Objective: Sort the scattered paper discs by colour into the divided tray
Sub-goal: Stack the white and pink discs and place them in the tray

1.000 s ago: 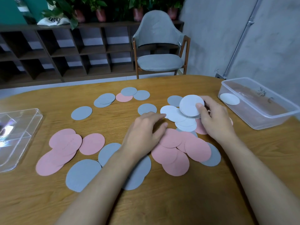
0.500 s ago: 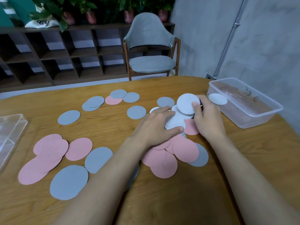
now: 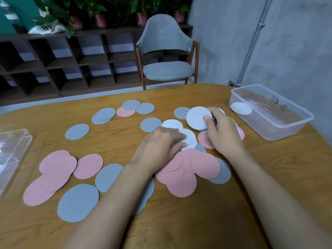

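Observation:
Pink, grey and white paper discs lie scattered on the wooden table [image 3: 179, 221]. My right hand [image 3: 222, 135] holds a white disc [image 3: 196, 118] upright, thumb on its face. My left hand [image 3: 161, 144] lies on overlapping white discs [image 3: 189, 136], thumb against their edge, above a heap of pink discs [image 3: 194, 169]. A clear plastic tub [image 3: 280, 126] at the right holds one white disc [image 3: 241, 108]. The corner of a clear tray [image 3: 12, 151] shows at the left edge.
More pink discs [image 3: 53, 169] and grey discs [image 3: 79, 202] lie at the front left, further grey ones [image 3: 103, 115] at the back. A grey chair [image 3: 167, 51] and dark shelving [image 3: 62, 63] with plants stand behind the table.
My left hand slid forward from the pink heap onto the white discs. My right hand kept hold of its white disc. The view shifted right, so less of the left tray shows.

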`<move>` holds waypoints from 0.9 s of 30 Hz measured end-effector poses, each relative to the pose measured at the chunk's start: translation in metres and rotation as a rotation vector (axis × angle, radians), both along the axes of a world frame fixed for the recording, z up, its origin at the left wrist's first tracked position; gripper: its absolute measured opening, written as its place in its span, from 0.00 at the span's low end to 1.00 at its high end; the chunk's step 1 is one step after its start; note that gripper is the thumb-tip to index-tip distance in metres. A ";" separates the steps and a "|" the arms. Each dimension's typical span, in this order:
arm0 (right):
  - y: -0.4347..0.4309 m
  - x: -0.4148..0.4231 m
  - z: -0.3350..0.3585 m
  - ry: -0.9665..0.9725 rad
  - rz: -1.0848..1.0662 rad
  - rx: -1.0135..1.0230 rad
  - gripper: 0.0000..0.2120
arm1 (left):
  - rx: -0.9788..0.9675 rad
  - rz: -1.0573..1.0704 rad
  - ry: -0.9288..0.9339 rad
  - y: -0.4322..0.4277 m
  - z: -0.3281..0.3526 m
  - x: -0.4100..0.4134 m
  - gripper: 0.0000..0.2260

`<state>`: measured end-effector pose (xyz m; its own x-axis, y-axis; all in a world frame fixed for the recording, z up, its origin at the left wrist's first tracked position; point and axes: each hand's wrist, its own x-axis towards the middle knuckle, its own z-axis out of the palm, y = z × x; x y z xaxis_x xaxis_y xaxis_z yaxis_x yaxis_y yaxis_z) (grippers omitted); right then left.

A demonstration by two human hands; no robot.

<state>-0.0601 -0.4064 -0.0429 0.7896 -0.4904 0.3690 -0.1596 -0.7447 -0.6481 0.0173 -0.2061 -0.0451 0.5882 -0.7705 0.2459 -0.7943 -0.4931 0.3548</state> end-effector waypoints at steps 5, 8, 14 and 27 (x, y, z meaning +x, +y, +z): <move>0.007 0.000 -0.001 0.009 0.064 0.015 0.12 | -0.073 -0.022 0.038 0.010 -0.004 0.004 0.11; 0.008 0.001 -0.002 0.006 0.084 0.048 0.11 | -0.184 0.020 -0.100 0.012 -0.007 0.005 0.13; 0.011 0.002 -0.005 -0.023 0.159 0.119 0.09 | -0.507 0.141 -0.271 0.012 -0.001 0.005 0.09; 0.019 0.001 -0.003 0.039 0.315 0.217 0.17 | -0.586 0.277 0.287 0.002 -0.002 -0.001 0.11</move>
